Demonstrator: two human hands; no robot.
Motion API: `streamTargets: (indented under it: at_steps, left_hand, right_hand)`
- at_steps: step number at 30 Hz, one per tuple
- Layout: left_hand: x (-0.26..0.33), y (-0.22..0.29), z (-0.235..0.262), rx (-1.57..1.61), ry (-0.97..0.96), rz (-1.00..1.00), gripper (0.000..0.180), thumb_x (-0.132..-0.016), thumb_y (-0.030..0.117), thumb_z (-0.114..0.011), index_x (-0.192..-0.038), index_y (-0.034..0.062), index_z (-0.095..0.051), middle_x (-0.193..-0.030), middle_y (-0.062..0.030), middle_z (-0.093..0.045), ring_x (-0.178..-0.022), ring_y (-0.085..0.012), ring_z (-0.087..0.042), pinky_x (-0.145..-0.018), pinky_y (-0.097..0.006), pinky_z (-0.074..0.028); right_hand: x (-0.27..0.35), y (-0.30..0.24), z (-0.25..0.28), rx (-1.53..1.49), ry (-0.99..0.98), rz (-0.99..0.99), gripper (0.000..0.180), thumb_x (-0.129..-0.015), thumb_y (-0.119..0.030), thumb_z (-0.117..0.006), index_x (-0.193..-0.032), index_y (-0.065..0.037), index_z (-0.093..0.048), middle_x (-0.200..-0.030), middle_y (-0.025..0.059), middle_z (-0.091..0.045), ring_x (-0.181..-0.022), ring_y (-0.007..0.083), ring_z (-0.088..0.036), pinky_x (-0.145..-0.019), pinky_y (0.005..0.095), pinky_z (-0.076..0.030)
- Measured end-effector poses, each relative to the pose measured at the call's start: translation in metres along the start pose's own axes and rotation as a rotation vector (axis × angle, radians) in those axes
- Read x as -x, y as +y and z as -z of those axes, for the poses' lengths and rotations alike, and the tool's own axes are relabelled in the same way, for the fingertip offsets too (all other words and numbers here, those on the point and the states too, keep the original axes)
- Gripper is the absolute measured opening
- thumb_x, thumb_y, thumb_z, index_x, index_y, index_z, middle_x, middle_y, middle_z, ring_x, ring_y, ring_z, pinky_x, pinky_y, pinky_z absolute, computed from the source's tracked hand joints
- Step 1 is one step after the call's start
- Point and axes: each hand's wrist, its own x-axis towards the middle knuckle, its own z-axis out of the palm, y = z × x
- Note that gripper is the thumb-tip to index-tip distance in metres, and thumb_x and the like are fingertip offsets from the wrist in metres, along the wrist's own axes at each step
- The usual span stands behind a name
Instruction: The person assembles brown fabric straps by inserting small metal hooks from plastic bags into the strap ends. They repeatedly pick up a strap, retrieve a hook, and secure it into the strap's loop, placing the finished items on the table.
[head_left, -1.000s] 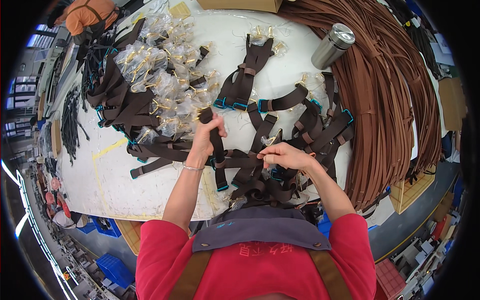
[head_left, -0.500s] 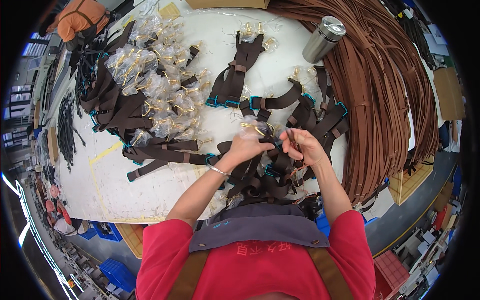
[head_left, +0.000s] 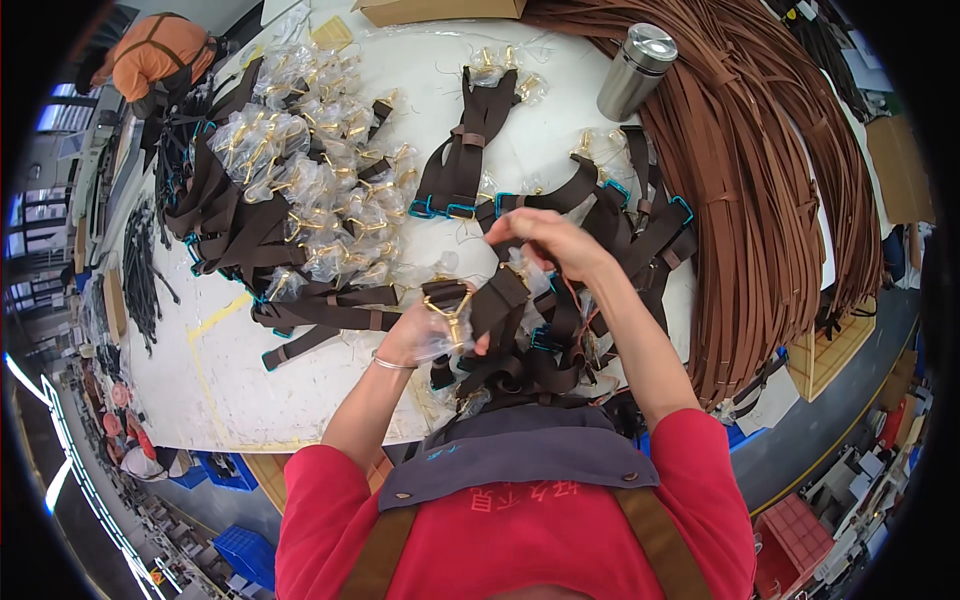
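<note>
My left hand (head_left: 408, 338) is closed round a dark brown webbing strap (head_left: 500, 299). A gold metal hook (head_left: 453, 318) in clear plastic wrap lies over its fingers. Just above and to the right, my right hand (head_left: 552, 240) is bent with its fingers curled; whatever they hold is hidden. A thin reddish cord (head_left: 574, 300) hangs below that hand. More dark straps with turquoise buckles (head_left: 541, 340) lie in a tangle beneath both hands. Beyond them rests a folded strap bundle (head_left: 468, 150) with wrapped hooks at its far end.
On the left is a large pile of straps with plastic-wrapped gold hooks (head_left: 330, 190). Long brown strips (head_left: 740, 200) cover the table's right side, next to a steel flask (head_left: 636, 72). A cardboard box (head_left: 440, 10) sits at the far edge. Another person (head_left: 160, 58) bends at the far left.
My left hand has moved left and nearer to me, turning so the wrapped gold hook shows on top. My right hand has moved up and to the left, with its fingers now pointing left.
</note>
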Motion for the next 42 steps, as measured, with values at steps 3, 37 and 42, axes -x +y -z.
streamTargets:
  at_steps: [3, 37, 42]
  left_hand:
    - [0.006, 0.011, -0.007, 0.277, 0.092, -0.262, 0.042, -0.071, 0.025, -0.064, -0.105, 0.0052, -0.051, -0.059, -0.009, -0.048, -0.048, -0.0205, -0.046, -0.055, -0.035, -0.038]
    - [-0.092, -0.042, 0.017, -1.005, 0.504, -0.097, 0.02, -0.067, 0.018, -0.069, -0.073, 0.0043, -0.056, -0.059, -0.0014, -0.054, -0.053, -0.0108, -0.05, -0.049, -0.027, -0.04]
    - [-0.092, -0.062, 0.024, -1.887, 0.374, -0.243, 0.026, -0.067, 0.024, -0.061, -0.083, 0.0048, -0.053, -0.077, -0.0144, -0.061, -0.069, -0.0301, -0.061, -0.056, -0.04, -0.047]
  right_hand:
    - [-0.013, 0.028, 0.002, 0.1, -0.221, -0.216, 0.026, -0.088, -0.028, -0.046, -0.093, -0.005, -0.056, -0.085, 0.007, -0.062, -0.04, 0.0019, -0.034, -0.036, 0.0164, -0.026]
    - [0.05, 0.031, -0.011, 0.166, -0.094, -0.029, 0.025, -0.084, -0.023, -0.052, -0.097, -0.002, -0.057, -0.07, -0.0039, -0.049, -0.06, 0.002, -0.039, -0.053, 0.018, -0.033]
    - [0.06, 0.019, -0.013, 0.041, -0.186, -0.011, 0.035, -0.082, -0.029, -0.053, -0.097, 0.003, -0.056, -0.061, -0.001, -0.047, -0.045, 0.0021, -0.034, -0.043, 0.0163, -0.025]
